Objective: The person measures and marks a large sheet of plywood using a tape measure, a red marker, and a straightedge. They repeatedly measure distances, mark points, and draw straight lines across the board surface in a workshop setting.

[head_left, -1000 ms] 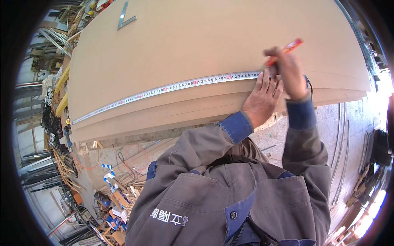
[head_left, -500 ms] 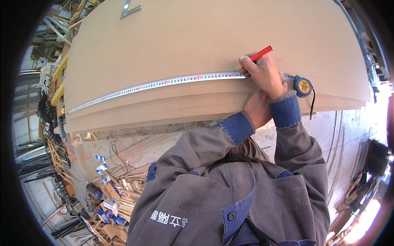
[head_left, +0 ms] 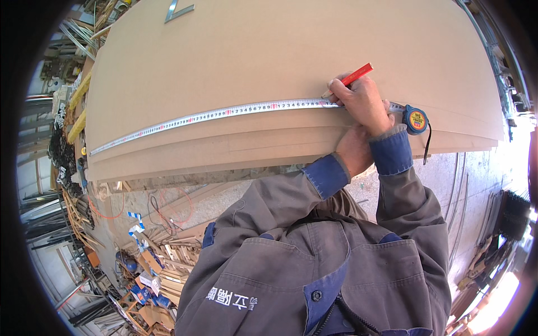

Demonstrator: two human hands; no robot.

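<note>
Pencil (head_left: 360, 73) just swung toward 9 o'clock, tip now by the tape (head_left: 246, 110) on the board (head_left: 235, 61) (so it looks lined up). Right hand (head_left: 364, 103) pinches it; left hand (head_left: 354, 152) at 6 o'clock, can't tell its grip.

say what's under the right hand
The tape blade runs beneath the right hand, over the brown board, and part of the left hand shows; its fingers and that stretch of blade are mostly covered.
</note>
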